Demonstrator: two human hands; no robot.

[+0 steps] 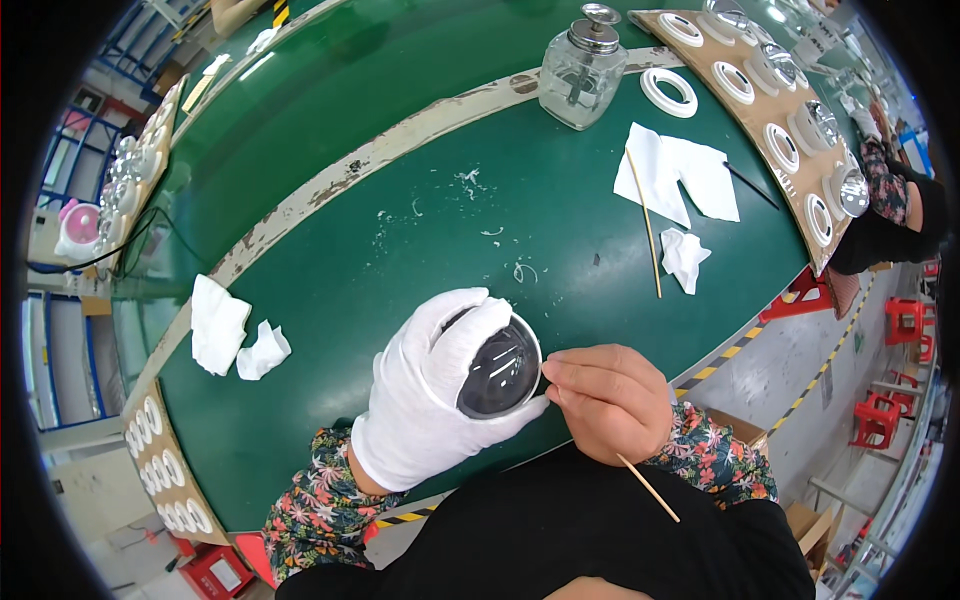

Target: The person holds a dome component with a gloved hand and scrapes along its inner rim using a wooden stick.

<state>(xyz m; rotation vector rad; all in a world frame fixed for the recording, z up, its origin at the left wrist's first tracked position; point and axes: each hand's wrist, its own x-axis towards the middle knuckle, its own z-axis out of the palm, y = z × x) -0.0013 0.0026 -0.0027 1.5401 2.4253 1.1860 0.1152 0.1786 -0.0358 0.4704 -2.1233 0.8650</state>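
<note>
The gloved left hand point(420, 405) curls around a dark, white-rimmed round piece point(505, 372), seated between thumb and fingers; the bare right hand point(615, 400) pinches a thin stick point(651, 491) beside the piece's rim.

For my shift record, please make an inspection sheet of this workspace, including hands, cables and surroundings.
Surface: green tabletop, pale shavings scattered on it.
Job's things: round dark-faced part with white rim; thin wooden stick.
Clutter: white cloth pieces on both sides; glass pump bottle; white ring; second wooden stick; thin black tool.
Left hand: white-gloved, holding the round part.
Right hand: bare, pinching the stick beside the rim.
Cables: black cable, far left.
Surroundings: brown board with white rings, right; red stools; another person's sleeve.
</note>
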